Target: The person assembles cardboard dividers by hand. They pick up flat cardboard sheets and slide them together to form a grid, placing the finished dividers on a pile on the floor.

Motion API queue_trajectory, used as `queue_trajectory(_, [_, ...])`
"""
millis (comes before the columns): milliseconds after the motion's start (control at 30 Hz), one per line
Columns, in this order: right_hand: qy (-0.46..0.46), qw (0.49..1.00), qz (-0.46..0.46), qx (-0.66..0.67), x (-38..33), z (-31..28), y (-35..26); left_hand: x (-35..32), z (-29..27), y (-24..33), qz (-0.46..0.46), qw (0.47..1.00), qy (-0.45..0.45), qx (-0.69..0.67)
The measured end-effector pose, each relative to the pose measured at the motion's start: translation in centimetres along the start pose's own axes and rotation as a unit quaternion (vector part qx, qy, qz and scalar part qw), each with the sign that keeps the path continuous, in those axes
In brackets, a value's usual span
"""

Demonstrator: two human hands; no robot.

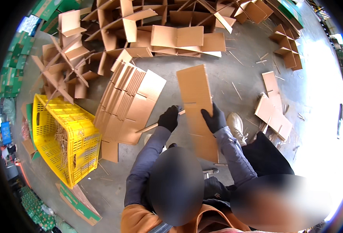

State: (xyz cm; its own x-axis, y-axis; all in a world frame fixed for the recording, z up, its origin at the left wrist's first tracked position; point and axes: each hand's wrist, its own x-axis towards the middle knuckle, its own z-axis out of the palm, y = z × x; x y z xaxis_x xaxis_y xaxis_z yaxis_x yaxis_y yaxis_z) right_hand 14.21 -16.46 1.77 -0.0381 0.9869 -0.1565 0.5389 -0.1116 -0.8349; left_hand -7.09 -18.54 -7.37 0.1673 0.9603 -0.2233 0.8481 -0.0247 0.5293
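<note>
My right hand (pixel 215 118), in a black glove, grips the right edge of a long brown cardboard panel (pixel 196 105) with short slits across it. Its thumb lies on the panel's face. The panel stands tilted in front of me. To its left, my gloved left hand (pixel 169 118) is closed around a narrow tan strip (pixel 148 127), whose ends show on both sides of the fist. What the strip is made of is too small to tell. Just left of that hand, a fanned stack of slotted cardboard panels (pixel 124 103) lies on the floor.
A yellow plastic crate (pixel 86 145) lies tipped at the left, with thin scraps inside. Assembled cardboard dividers (pixel 177 37) spread across the far side. More panels (pixel 273 116) lie at the right by my shoe (pixel 236 126). Loose strips litter the floor; green boxes (pixel 16 73) line the left.
</note>
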Motion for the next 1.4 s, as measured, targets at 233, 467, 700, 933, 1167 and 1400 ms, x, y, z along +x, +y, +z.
queue_trajectory(233, [-0.139, 0.957, 0.081, -0.24, 0.0, -0.5, -0.1, -0.4, 0.2, 2.0, 0.014, 0.998, -0.058, 0.028])
queue_trajectory(467, [-0.143, 0.937, 0.117, -0.296, -0.3, 6.0, 0.1, -0.7, 0.8, 3.4, 0.005, 0.996, -0.055, 0.068])
queue_trajectory(700, [-0.168, 0.922, 0.111, -0.33, -1.1, 5.4, 1.9, -1.4, 1.0, 2.7, 0.02, 0.997, -0.044, 0.056])
queue_trajectory(933, [-0.142, 0.917, 0.149, -0.342, -1.2, 7.0, 7.3, -1.3, -0.7, 0.0, 0.001, 0.985, 0.123, -0.118])
queue_trajectory(1167, [0.021, 0.946, 0.199, -0.254, -5.5, 2.4, 12.4, -2.3, -5.5, -10.6, -0.258, 0.914, 0.209, 0.232])
queue_trajectory(1400, [0.153, 0.974, 0.163, 0.026, -4.5, -0.2, 3.4, -0.3, -1.3, -6.9, -0.043, 0.987, 0.154, -0.027])
